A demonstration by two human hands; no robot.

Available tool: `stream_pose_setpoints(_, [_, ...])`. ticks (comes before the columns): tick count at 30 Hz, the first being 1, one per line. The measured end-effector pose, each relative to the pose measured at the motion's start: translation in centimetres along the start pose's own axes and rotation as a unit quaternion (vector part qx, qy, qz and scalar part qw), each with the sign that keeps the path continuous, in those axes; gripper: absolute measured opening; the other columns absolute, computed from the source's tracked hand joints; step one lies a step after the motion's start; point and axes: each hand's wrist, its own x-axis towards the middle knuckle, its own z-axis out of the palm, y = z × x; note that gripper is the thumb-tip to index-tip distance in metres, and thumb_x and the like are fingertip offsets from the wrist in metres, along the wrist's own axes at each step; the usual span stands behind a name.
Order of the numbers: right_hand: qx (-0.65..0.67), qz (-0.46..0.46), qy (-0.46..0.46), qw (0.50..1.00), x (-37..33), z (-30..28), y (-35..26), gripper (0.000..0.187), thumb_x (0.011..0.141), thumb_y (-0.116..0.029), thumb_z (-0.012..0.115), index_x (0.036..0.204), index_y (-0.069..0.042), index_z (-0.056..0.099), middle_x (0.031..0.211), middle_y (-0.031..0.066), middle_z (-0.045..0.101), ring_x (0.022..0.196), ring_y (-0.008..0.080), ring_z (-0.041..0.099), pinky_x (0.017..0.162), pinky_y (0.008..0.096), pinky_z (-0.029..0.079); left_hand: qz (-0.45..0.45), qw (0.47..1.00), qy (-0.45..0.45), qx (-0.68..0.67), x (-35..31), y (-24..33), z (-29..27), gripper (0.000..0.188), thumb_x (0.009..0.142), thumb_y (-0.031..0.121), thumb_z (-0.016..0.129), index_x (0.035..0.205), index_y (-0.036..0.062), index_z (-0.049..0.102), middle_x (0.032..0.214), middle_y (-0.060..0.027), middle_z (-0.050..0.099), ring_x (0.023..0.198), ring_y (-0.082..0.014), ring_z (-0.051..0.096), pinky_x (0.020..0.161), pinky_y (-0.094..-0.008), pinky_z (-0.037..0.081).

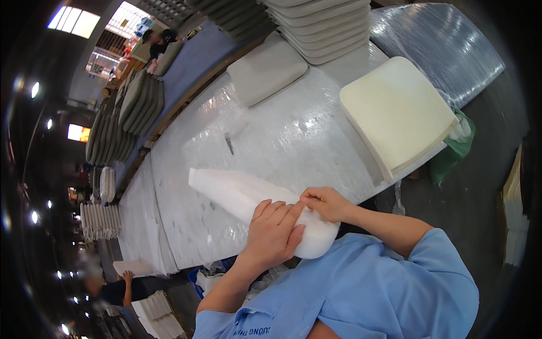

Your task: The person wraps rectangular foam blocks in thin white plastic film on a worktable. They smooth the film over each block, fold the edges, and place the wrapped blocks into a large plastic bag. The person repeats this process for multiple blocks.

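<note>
A soft white sheet of padding [237, 191] lies lengthwise across the near edge of the plastic-covered table [282, 135]. Its far end is narrow, and its near end is rounded and hangs close to my body. My left hand [274, 231] rests on top of it with fingers stretched and thumb apart. Just to the right, my right hand [326, 204] is closed, its thumb and finger pinching the sheet's upper edge. The two hands meet at the fingertips there. What lies under my left palm is hidden.
Cream foam seat pads [398, 113] lie at the table's right edge. A grey cushion [268, 70] and a tall stack of cushions [322, 28] stand at the far side. A small dark tool [228, 144] lies mid-table. Co-workers [161, 45] are farther left.
</note>
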Motion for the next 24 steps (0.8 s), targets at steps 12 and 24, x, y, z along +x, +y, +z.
stream_pose_setpoints(12, [-0.06,-0.163,-0.068,0.982,0.9,-1.1,-0.3,0.023,0.099,-0.03,0.067,0.101,-0.007,0.068,0.084,0.0066,0.067,0.076,0.0165,0.057,0.069,0.0351,0.046,0.031,0.998,0.06,-0.009,0.5,0.2,0.3,0.072,0.086,0.006,0.06,0.154,-0.0048,0.038,0.148,-0.026,0.053,0.128,-0.0376,0.058,0.109,-0.0499,0.039])
stream_pose_setpoints(24, [-0.01,-0.172,-0.208,0.963,-2.4,-1.7,-1.0,0.016,0.098,-0.023,0.07,0.099,-0.008,0.068,0.093,0.002,0.07,0.088,0.013,0.061,0.081,0.0312,0.049,0.018,1.0,0.026,-0.003,-0.5,0.4,0.0,0.073,0.083,0.003,0.059,0.153,0.0025,0.043,0.149,-0.0206,0.054,0.131,-0.0369,0.057,0.112,-0.0537,0.037])
